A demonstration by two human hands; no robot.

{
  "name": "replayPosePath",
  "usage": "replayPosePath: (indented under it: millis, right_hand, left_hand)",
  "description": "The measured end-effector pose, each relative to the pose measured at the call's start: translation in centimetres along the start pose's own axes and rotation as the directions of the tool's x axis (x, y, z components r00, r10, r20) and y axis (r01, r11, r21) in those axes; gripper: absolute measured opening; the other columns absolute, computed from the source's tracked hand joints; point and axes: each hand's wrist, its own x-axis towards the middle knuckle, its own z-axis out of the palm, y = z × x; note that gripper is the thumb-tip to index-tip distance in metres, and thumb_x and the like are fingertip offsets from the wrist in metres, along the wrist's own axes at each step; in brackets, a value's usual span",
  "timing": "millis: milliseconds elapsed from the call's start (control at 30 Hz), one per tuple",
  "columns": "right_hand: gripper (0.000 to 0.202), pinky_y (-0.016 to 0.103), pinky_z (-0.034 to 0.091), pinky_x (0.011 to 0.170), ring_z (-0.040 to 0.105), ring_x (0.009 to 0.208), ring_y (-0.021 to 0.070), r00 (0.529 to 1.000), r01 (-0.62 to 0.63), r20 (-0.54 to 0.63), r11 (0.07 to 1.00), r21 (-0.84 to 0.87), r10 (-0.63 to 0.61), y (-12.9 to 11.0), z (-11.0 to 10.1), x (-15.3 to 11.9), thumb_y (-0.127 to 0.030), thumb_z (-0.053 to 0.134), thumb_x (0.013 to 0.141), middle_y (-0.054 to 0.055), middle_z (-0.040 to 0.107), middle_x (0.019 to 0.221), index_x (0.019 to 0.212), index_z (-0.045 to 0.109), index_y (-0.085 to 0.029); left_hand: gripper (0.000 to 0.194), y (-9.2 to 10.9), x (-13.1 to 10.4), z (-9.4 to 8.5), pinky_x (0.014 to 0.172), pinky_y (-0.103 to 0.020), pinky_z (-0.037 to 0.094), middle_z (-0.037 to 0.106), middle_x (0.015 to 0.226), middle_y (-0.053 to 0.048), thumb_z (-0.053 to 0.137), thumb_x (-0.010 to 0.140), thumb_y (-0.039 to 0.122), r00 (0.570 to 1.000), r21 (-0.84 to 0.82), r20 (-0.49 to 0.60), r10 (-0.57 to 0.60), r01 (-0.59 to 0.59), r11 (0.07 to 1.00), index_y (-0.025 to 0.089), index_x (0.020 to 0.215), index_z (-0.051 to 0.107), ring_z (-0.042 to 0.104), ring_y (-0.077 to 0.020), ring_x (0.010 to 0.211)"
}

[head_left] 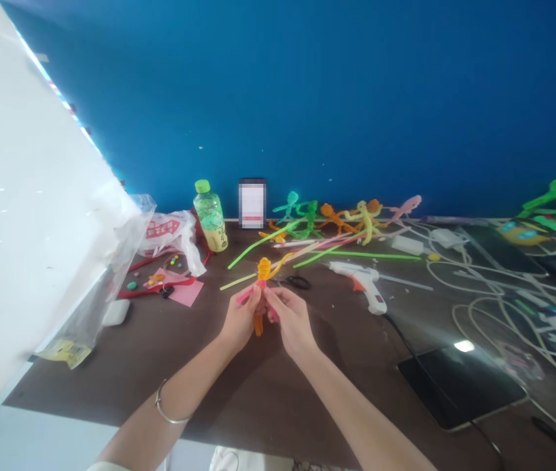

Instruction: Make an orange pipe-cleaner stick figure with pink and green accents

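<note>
Both hands meet above the middle of the dark table. My left hand (243, 313) is closed, its thumb and fingers pinching an orange pipe-cleaner figure (264, 267) with a coiled head. A pink pipe cleaner (244, 296) crosses the figure just below the head. My right hand (288, 317) pinches the pink strand on the other side, fingertips close to the left thumb. An orange strand (285, 258) trails from the figure up to the right. Part of the figure's body is hidden by my fingers; its lower end hangs out below them.
Loose pipe cleaners (327, 252) and several finished figures (341, 218) lie towards the blue wall. A glue gun (364, 284) rests at right, its cord running past a black tablet (459, 386). Scissors (297, 282) lie behind my hands. A drink bottle (212, 219) and phone (252, 204) stand at the back.
</note>
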Motion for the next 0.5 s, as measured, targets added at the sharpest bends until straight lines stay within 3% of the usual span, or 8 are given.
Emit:
replayPosePath:
  millis: [333, 500]
  right_hand:
    - [0.028, 0.021, 0.026, 0.038, 0.036, 0.038, 0.0061, 1.000, 0.004, 0.000, 1.000, 0.005, -0.004, 0.21, -0.31, 0.46, -0.041, 0.070, 0.059, -0.004, 0.046, 0.044, 0.061, 0.060, -0.016]
    - [0.029, 0.021, 0.025, 0.039, 0.036, 0.038, 0.0060, 1.000, 0.002, 0.018, 1.000, -0.012, -0.002, 0.38, -0.61, 0.60, -0.042, 0.068, 0.063, -0.005, 0.044, 0.042, 0.063, 0.060, -0.015]
  left_hand:
    - [0.038, 0.17, 0.17, -0.30, 0.039, -0.018, 0.028, 0.031, 0.047, 0.007, 0.063, 0.067, 0.049, 0.995, 0.008, -0.096, -0.001, 0.002, 1.000, 0.012, 0.064, 0.055, 0.030, -0.0039, 0.041]
    - [0.043, -0.03, 0.40, -0.76, 0.038, -0.016, 0.022, 0.025, 0.047, 0.007, 0.062, 0.066, 0.052, 0.996, 0.012, -0.090, -0.004, 0.005, 1.000, 0.011, 0.056, 0.051, 0.023, -0.0028, 0.042]
